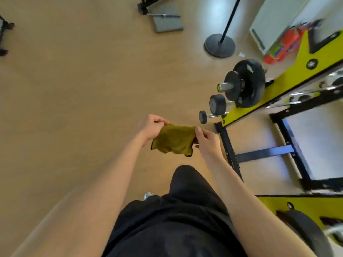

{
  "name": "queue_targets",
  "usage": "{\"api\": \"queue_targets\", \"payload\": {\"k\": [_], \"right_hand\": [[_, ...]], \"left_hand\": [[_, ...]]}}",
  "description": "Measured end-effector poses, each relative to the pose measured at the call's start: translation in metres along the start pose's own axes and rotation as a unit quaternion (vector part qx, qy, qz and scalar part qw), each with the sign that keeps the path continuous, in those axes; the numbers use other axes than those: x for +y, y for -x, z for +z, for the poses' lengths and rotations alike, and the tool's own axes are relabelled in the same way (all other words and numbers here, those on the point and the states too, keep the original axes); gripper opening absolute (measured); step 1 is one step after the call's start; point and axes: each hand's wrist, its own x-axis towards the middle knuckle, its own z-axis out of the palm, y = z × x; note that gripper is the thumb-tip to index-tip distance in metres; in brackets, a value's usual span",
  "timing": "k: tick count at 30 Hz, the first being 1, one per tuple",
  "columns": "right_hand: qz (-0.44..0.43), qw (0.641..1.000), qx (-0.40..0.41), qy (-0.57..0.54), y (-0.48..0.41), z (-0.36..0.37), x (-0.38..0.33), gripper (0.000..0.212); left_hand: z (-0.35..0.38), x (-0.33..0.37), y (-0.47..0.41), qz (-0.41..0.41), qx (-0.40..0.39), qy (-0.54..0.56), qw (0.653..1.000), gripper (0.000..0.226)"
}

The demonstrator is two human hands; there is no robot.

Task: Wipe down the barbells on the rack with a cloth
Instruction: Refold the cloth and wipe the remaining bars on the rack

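Plainly, no wiping has yet been started. A yellow-and-black steel rack (284, 84) stands on the tan floor (74, 89), and everything else is placed against it. Black-weighted steel barbells (248, 84) are carried across the rack, with their loaded ends jutting past its yellow upright, where they can be reached from the side. An olive-green cloth with dark edging (174, 140) is held up before the rack's base, near it but clear of every bar. It is stretched between the left hand (152, 128) and the right hand (206, 141), probably to be opened or refolded into a wiping pad. One upper corner is pinched in the curled fingers (160, 121) of each hand, and nothing else is gripped.
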Motion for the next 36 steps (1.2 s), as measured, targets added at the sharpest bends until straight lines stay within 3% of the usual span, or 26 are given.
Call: {"api": "queue_targets", "payload": {"k": [4,7,15,20,23,30,36], "right_hand": [[0.019,0.983,0.181,-0.037,-0.061,-0.001,-0.022,0.024],[0.041,0.962,0.256,-0.086,-0.124,-0.005,-0.039,0.021],[0.011,0.966,0.247,-0.070,-0.273,-0.023,-0.114,0.029],[-0.051,0.949,0.279,-0.139,-0.331,-0.048,-0.179,0.021],[-0.025,0.948,0.296,-0.112,-0.382,-0.075,-0.192,0.019],[0.055,0.899,0.407,-0.154,-0.501,-0.112,-0.213,0.019],[0.150,0.813,0.513,-0.232,-0.558,-0.139,-0.256,0.019]], "left_hand": [[-0.001,0.071,-0.085,0.056,-0.064,-0.002,0.996,0.020],[-0.007,0.128,-0.149,0.091,-0.125,-0.023,0.988,0.019],[-0.015,0.265,-0.302,0.131,-0.218,-0.182,0.950,0.036],[0.003,0.326,-0.390,0.140,-0.235,-0.206,0.940,0.044],[0.028,0.361,-0.444,0.156,-0.264,-0.230,0.923,0.046],[0.079,0.459,-0.577,0.230,-0.393,-0.318,0.832,0.050],[0.129,0.562,-0.651,0.266,-0.531,-0.326,0.736,0.064]]}}
